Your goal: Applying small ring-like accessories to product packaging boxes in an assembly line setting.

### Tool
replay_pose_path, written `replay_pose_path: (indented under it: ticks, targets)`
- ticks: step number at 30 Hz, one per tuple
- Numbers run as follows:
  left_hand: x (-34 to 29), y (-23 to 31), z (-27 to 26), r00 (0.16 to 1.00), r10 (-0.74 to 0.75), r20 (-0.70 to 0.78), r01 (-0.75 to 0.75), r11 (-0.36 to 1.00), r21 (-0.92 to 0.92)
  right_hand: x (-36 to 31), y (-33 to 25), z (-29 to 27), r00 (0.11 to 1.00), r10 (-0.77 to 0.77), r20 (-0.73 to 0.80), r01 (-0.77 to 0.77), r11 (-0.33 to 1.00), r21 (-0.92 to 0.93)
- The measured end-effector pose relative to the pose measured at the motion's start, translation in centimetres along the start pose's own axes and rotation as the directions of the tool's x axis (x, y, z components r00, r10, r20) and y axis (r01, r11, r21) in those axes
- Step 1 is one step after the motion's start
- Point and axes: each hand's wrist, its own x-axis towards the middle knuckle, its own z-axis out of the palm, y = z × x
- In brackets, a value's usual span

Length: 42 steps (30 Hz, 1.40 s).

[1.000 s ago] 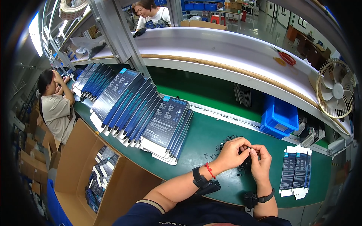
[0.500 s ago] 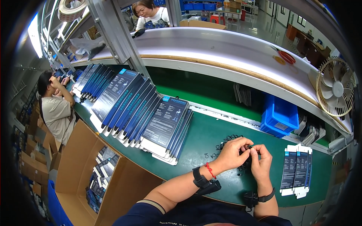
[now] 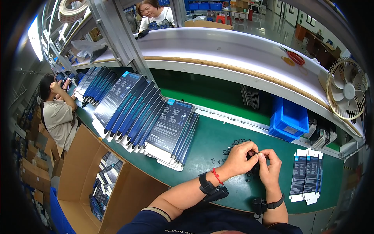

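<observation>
Fingertips (image 3: 261,156) are hiding most of a small black piece (image 3: 257,153), which is sitting exactly where the two hands are meeting. Only a dark sliver is showing, so which way it is pointing, and how its long axis is running, I cannot tell.

The left hand (image 3: 239,158) is reaching in with its back facing up, its thumb and index finger curling toward each other and pinching at the piece. The right hand (image 3: 269,167) is rising from below, thumb and forefinger closing in from the other side, their tips nearly touching those of the left. Neither palm is opening out; both hands are gripping lightly at the tips (a fine pinch rather than a fist).

Beneath the hands, a heap of black parts (image 3: 254,171) is lying on the green table (image 3: 212,134), partly covered by fingers. Just beyond the left hand, small black rings (image 3: 227,151) are scattering outward. To the right of the right hand, flat boxes (image 3: 305,177) are overlapping, their long sides running away from the wearer. Farther left of the left hand, a row of larger boxes (image 3: 167,126) is leaning.
</observation>
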Motion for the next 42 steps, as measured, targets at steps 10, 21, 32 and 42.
replay_pose_path:
  ticks: [10, 21, 32, 42]
  targets:
    - [0.0, 0.2, -0.1, 0.999, 0.032, 0.008, -0.033, 0.999, 0.03, 0.0, -0.2, 0.1, 1.0, -0.006, -0.024, 0.005, 0.999, -0.051]
    - [0.3, 0.0, -0.2, 1.0, 0.006, -0.009, -0.006, 0.998, 0.07, 0.4, 0.1, 0.3, 0.999, -0.045, 0.0, 0.045, 0.999, -0.019]
    - [-0.1, -1.4, 0.0, 0.985, -0.168, -0.029, 0.16, 0.969, -0.187, -0.1, 0.4, -0.6, 0.965, 0.254, 0.057, -0.25, 0.843, 0.477]
    - [0.9, -2.0, -0.8, 0.952, -0.298, 0.063, 0.285, 0.799, -0.529, 0.7, 1.6, -1.3, 0.848, 0.477, 0.231, -0.448, 0.413, 0.793]
